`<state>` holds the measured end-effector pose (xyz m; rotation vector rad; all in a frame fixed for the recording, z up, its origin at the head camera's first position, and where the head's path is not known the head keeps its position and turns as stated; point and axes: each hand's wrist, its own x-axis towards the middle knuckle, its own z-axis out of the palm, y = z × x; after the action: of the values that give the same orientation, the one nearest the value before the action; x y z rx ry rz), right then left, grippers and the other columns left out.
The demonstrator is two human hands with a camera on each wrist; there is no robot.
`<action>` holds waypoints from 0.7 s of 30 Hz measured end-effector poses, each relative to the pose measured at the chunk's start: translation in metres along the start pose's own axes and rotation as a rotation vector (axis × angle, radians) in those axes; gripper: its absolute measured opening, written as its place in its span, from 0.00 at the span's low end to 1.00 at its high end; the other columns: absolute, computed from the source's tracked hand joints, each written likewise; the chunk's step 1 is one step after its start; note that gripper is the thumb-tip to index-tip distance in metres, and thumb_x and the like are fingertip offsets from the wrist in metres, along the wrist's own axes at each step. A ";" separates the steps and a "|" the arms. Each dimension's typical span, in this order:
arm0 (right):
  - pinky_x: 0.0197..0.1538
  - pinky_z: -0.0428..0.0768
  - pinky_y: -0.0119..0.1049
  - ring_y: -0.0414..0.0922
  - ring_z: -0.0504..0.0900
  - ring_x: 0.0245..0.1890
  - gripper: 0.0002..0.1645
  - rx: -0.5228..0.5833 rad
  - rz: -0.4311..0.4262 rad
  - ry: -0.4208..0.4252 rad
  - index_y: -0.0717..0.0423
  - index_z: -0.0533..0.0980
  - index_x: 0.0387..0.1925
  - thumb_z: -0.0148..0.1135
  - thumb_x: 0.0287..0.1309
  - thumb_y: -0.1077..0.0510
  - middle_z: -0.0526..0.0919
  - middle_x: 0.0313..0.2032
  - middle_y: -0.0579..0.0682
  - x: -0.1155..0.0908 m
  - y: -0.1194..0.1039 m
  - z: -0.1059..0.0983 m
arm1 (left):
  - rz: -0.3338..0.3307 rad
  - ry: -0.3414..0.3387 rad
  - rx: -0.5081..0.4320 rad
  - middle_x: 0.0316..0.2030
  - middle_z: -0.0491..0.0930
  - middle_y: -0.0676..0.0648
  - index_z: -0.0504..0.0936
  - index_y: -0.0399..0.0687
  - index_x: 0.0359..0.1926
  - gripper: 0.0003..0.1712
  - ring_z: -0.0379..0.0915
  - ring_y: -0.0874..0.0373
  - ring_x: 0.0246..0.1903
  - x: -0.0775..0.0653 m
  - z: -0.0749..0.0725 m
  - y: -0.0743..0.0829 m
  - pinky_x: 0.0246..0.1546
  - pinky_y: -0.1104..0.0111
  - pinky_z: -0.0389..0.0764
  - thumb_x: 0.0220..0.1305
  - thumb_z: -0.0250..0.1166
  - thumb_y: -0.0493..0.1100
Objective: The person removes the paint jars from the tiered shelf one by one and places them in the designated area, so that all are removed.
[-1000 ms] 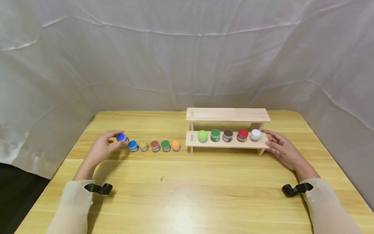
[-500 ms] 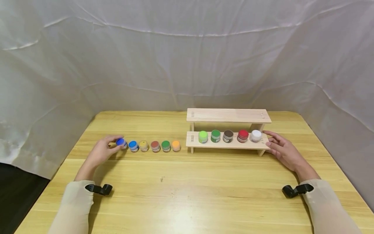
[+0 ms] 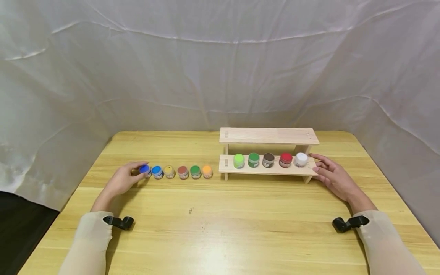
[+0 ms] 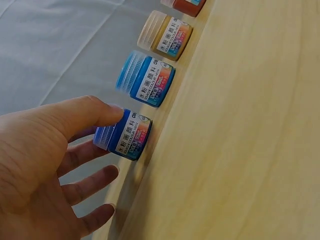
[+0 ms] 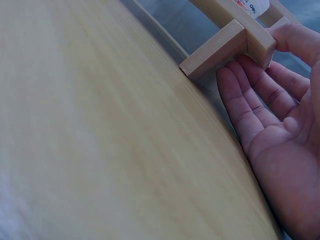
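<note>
My left hand (image 3: 123,178) pinches a dark blue paint jar (image 4: 131,134) between thumb and forefinger, its other fingers spread apart. The jar stands upright on the table at the left end of a row. Beside it is a lighter blue paint jar (image 3: 157,172), then a yellow paint jar (image 3: 169,171). On the right, my right hand (image 3: 334,177) grips the end of a two-tier wooden rack (image 3: 268,135), thumb at the lower shelf's end and fingers under it, as the right wrist view (image 5: 227,50) shows. Several paint jars stand on that lower shelf.
The row continues with a red-brown jar (image 3: 183,172), a green jar (image 3: 195,172) and an orange jar (image 3: 207,171). On the shelf, a white jar (image 3: 301,159) is nearest my right hand. A pale cloth (image 3: 206,68) hangs behind the wooden table (image 3: 213,214).
My left hand has lowered the dark blue jar onto the table and moved it right, close to the lighter blue one. The right hand and rack stay put.
</note>
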<state>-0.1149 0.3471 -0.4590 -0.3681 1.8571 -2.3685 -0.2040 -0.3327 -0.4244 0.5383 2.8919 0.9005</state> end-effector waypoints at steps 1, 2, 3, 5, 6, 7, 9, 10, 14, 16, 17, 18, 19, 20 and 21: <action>0.51 0.80 0.32 0.40 0.79 0.47 0.32 0.002 -0.001 0.000 0.63 0.55 0.72 0.46 0.70 0.73 0.75 0.45 0.51 0.000 0.000 0.000 | -0.004 -0.003 -0.003 0.61 0.69 0.29 0.68 0.38 0.68 0.31 0.64 0.30 0.60 0.000 0.000 0.001 0.57 0.39 0.68 0.70 0.62 0.48; 0.51 0.80 0.32 0.40 0.79 0.47 0.32 0.001 -0.001 0.000 0.63 0.55 0.72 0.46 0.70 0.73 0.75 0.45 0.51 0.000 0.000 0.000 | -0.008 -0.005 -0.011 0.62 0.69 0.29 0.68 0.38 0.68 0.32 0.63 0.30 0.61 0.000 -0.001 0.002 0.58 0.38 0.66 0.70 0.62 0.49; 0.51 0.80 0.32 0.40 0.79 0.48 0.32 0.001 0.001 -0.001 0.63 0.55 0.72 0.46 0.70 0.73 0.75 0.46 0.51 0.000 0.000 -0.001 | -0.014 -0.005 -0.020 0.63 0.68 0.29 0.68 0.37 0.68 0.32 0.61 0.30 0.62 0.000 -0.002 0.004 0.59 0.38 0.64 0.70 0.61 0.50; 0.51 0.80 0.32 0.40 0.79 0.48 0.32 -0.003 0.005 -0.002 0.63 0.55 0.73 0.46 0.70 0.72 0.75 0.46 0.51 0.000 0.000 -0.001 | -0.019 0.002 -0.034 0.64 0.66 0.29 0.67 0.37 0.68 0.33 0.58 0.30 0.64 0.000 -0.003 0.007 0.60 0.37 0.61 0.71 0.60 0.51; 0.51 0.79 0.32 0.40 0.79 0.48 0.32 -0.005 0.007 -0.003 0.63 0.54 0.73 0.46 0.70 0.72 0.74 0.46 0.51 0.000 -0.001 -0.001 | -0.021 0.010 -0.038 0.64 0.66 0.29 0.67 0.37 0.68 0.33 0.57 0.31 0.64 0.000 -0.004 0.008 0.61 0.37 0.60 0.71 0.60 0.52; 0.51 0.79 0.32 0.40 0.79 0.48 0.32 -0.007 0.009 -0.003 0.63 0.54 0.73 0.46 0.70 0.72 0.74 0.46 0.51 0.000 0.000 -0.002 | -0.023 0.019 -0.044 0.64 0.65 0.30 0.67 0.37 0.68 0.33 0.57 0.31 0.65 0.000 -0.004 0.009 0.61 0.37 0.60 0.71 0.59 0.52; 0.52 0.79 0.32 0.40 0.79 0.48 0.32 -0.013 0.012 -0.001 0.63 0.54 0.73 0.46 0.70 0.72 0.74 0.46 0.51 0.000 0.000 -0.002 | -0.020 0.042 -0.048 0.65 0.65 0.30 0.68 0.38 0.68 0.32 0.57 0.31 0.65 0.000 -0.005 0.013 0.61 0.36 0.60 0.71 0.59 0.53; 0.52 0.79 0.32 0.40 0.79 0.48 0.32 -0.016 0.011 0.000 0.63 0.54 0.73 0.46 0.71 0.72 0.74 0.46 0.51 0.000 0.000 -0.002 | -0.013 0.056 -0.045 0.65 0.65 0.30 0.68 0.38 0.67 0.32 0.57 0.32 0.65 0.000 -0.005 0.015 0.60 0.36 0.60 0.71 0.60 0.52; 0.52 0.79 0.32 0.40 0.79 0.48 0.32 -0.017 0.008 -0.001 0.63 0.54 0.73 0.46 0.71 0.72 0.74 0.47 0.51 0.001 0.001 -0.003 | 0.019 0.105 -0.033 0.64 0.67 0.32 0.71 0.40 0.66 0.29 0.60 0.32 0.63 0.000 -0.004 0.027 0.59 0.37 0.61 0.70 0.61 0.49; 0.52 0.79 0.32 0.40 0.79 0.48 0.32 -0.019 0.007 -0.003 0.63 0.54 0.73 0.46 0.71 0.72 0.74 0.47 0.51 0.001 0.001 -0.003 | 0.041 0.123 -0.019 0.63 0.68 0.32 0.71 0.41 0.66 0.28 0.61 0.33 0.63 0.000 -0.004 0.036 0.59 0.37 0.62 0.70 0.62 0.49; 0.52 0.79 0.32 0.40 0.79 0.48 0.32 -0.020 0.007 -0.003 0.63 0.54 0.73 0.46 0.71 0.72 0.74 0.47 0.51 0.001 0.001 -0.003 | 0.052 0.130 -0.014 0.63 0.68 0.33 0.72 0.41 0.65 0.28 0.61 0.33 0.63 0.000 -0.003 0.040 0.58 0.37 0.63 0.70 0.62 0.50; 0.52 0.79 0.32 0.40 0.79 0.48 0.32 -0.021 0.007 -0.003 0.62 0.54 0.73 0.46 0.71 0.72 0.74 0.47 0.51 0.001 0.002 -0.003 | 0.063 0.136 -0.008 0.63 0.68 0.33 0.72 0.41 0.65 0.28 0.61 0.33 0.63 0.000 -0.003 0.045 0.58 0.37 0.63 0.70 0.62 0.50; 0.52 0.79 0.32 0.40 0.79 0.48 0.32 -0.022 0.006 -0.003 0.62 0.54 0.73 0.45 0.71 0.72 0.74 0.47 0.51 0.001 0.002 -0.003 | 0.076 0.139 -0.002 0.63 0.69 0.34 0.72 0.42 0.65 0.28 0.61 0.34 0.63 0.000 -0.003 0.049 0.58 0.38 0.63 0.70 0.62 0.51; 0.52 0.79 0.32 0.40 0.79 0.48 0.32 -0.023 0.005 -0.002 0.63 0.54 0.73 0.45 0.71 0.72 0.74 0.47 0.51 0.001 0.002 -0.003 | 0.089 0.139 0.000 0.63 0.69 0.34 0.73 0.42 0.65 0.29 0.61 0.34 0.63 0.001 -0.002 0.054 0.59 0.38 0.63 0.69 0.62 0.52; 0.52 0.79 0.32 0.40 0.79 0.48 0.32 -0.023 0.004 -0.001 0.63 0.54 0.73 0.45 0.71 0.72 0.74 0.47 0.51 0.001 0.002 -0.003 | 0.103 0.140 0.004 0.63 0.69 0.34 0.73 0.42 0.65 0.29 0.61 0.34 0.63 0.001 -0.002 0.058 0.59 0.38 0.63 0.69 0.61 0.52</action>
<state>-0.1165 0.3496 -0.4619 -0.3672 1.8845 -2.3452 -0.1875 -0.2888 -0.3902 0.6551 3.0152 0.9846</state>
